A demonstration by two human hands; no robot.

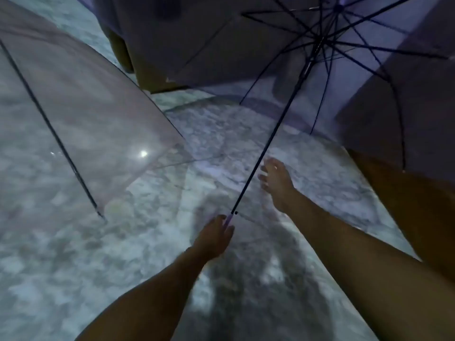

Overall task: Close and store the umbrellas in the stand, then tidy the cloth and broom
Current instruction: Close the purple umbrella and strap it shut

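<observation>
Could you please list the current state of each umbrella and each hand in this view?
Purple translucent umbrella with dark ribs: fully open, held up by its handle.
Clear plastic umbrella with a dark rib: open, at the left over the pale mottled floor.
Left hand: grips the purple umbrella's handle.
Right hand: open, beside the shaft, holding nothing.
</observation>
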